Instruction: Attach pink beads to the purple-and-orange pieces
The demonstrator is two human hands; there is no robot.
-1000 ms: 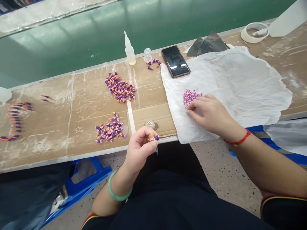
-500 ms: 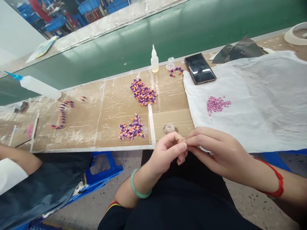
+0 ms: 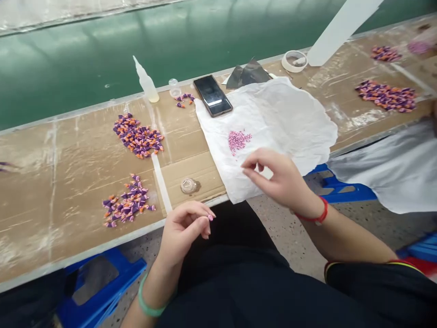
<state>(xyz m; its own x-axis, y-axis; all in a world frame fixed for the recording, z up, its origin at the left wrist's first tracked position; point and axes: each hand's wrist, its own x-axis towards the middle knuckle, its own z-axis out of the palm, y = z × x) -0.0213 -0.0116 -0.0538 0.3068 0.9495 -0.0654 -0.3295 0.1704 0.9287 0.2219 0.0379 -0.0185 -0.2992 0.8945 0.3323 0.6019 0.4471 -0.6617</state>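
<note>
My left hand (image 3: 186, 232) is closed at the table's front edge, with a small pink piece (image 3: 210, 217) pinched between thumb and fingertips. Over the white cloth (image 3: 218, 159) hovers my right hand (image 3: 273, 175), its thumb and forefinger curved toward each other with a slight gap and nothing visible between them. Just beyond those fingertips lies a scatter of tiny pink beads (image 3: 239, 140). A small round clear dish (image 3: 188, 185) sits on the cardboard between the hands. To the left are two piles of purple, orange and pink pieces, a nearer pile (image 3: 128, 205) and a farther pile (image 3: 138, 136).
A phone (image 3: 213, 95) rests on the cloth's far left corner. Behind stand a dropper bottle (image 3: 148, 86) and a small clear cup (image 3: 174, 88). A tape roll (image 3: 294, 61) and dark sheets (image 3: 248, 74) lie at the back. More coloured pieces (image 3: 387, 95) are on the right.
My hands have come apart. The right has moved away over the cloth toward the beads, while the left keeps its pinch, now showing a pink piece. The view has turned right.
</note>
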